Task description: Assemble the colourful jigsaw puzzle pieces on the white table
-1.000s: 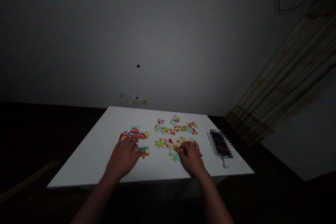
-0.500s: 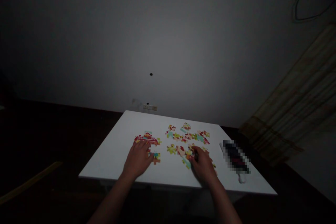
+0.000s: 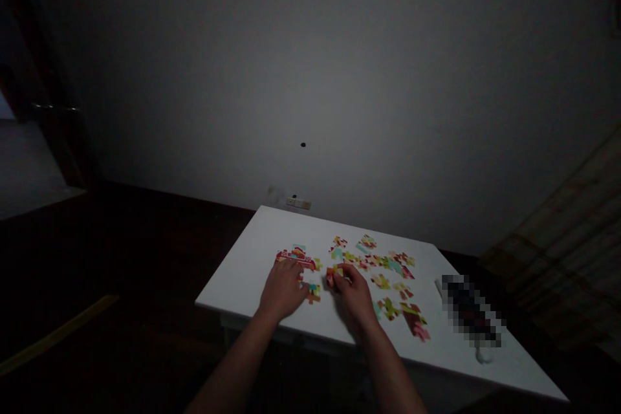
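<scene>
On the left part of the white table lies a partly joined jigsaw puzzle with a red band across it. My left hand rests over its lower left part, fingers stretched out, hiding some pieces. Just right of this section, my right hand pinches a red and yellow puzzle piece between thumb and fingers. Several loose puzzle pieces lie to the right of my right hand, and more loose pieces are spread farther back.
A pixelated dark object lies at the table's right side, with a small pale loop below it. The wall behind carries a socket strip. A curtain hangs at the right, and a yellow strip lies at the left.
My right hand has moved left from the loose pieces toward the joined section, now with a puzzle piece in its fingers. My left hand stays on the joined section. The view has turned left.
</scene>
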A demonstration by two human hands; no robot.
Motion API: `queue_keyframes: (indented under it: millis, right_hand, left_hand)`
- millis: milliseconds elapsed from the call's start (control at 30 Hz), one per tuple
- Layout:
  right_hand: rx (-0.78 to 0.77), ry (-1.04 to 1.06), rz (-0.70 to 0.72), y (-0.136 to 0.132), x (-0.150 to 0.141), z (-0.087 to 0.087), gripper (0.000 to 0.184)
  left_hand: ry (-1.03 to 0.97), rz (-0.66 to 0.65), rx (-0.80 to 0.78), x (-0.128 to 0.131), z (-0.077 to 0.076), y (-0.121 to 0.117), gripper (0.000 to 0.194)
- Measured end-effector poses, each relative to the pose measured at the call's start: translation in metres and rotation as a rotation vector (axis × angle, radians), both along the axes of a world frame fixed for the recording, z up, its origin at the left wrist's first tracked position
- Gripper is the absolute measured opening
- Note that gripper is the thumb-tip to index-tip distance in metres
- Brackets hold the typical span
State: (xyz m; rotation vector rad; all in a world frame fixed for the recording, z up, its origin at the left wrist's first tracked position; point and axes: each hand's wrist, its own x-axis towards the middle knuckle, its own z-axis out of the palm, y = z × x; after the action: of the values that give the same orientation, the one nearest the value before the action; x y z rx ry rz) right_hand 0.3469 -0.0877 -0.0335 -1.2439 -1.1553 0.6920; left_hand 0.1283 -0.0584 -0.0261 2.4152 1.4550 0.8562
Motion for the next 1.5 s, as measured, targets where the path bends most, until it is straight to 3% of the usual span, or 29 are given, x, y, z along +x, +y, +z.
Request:
queue_keyframes:
  millis: [200,367,533,1100,1500]
  right_hand:
    - [-0.053,0.031,-0.077,0.023,-0.017,0.0,0.042]
    - [-0.07,-0.02,-0.06,0.023,-0.023,-0.005,0.059]
    - [-0.067,-0.259,-0.054,0.014,-0.026,-0.007,0.045]
    - [-0.13,-0.983,-0.064,0.013,-0.033,-0.006,0.039]
    - [-0.136,-0.952,-0.052,0.013,-0.036,-0.008,0.032]
  left_hand:
    - [-0.029,0.005,-0.023,-0.001,0.005,-0.004,0.035]
    - [-0.003,0.054,-0.028,0.0,0.006,-0.006,0.033]
    - [-0.008,0.047,-0.01,0.001,0.004,-0.006,0.042]
    - [0.031,0.0,-0.06,0.002,0.012,-0.006,0.047]
    - [0.066,-0.032,-0.016,0.001,0.008,-0.004,0.047]
